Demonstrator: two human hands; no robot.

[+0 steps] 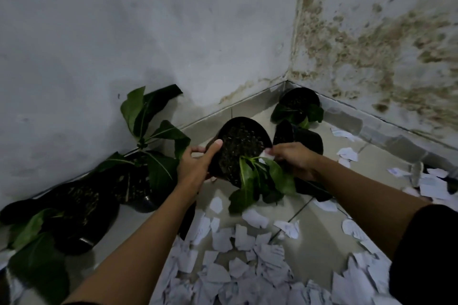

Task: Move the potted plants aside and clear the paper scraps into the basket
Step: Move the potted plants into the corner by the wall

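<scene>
Head view

- Held pot (241,146): black, filled with dark soil, tipped toward the camera, its green leaves (257,181) hanging over the near rim; centre of the scene, above the tiled floor (309,250).
- Left hand (195,168): curled round the left side of the held pot, thumb over the rim and fingers behind the wall.
- Right hand (295,160): at the right rim of the held pot, fingers bent on the edge; a small white scrap shows at its fingertips, and I cannot tell whether it is pinched.
- Two pots by the left wall (138,181): black, leafy, standing close together along the skirting, well left of the held pot.
- Corner pot (298,104): black, with leaves, in the far corner.
- Dark pot (307,138): just right of the held pot, partly hidden behind the right hand.
- Paper scraps (238,270): white torn pieces, thick on the near floor, thinner toward the right wall.
- Walls (371,44): grey, the right one stained brown.
</scene>
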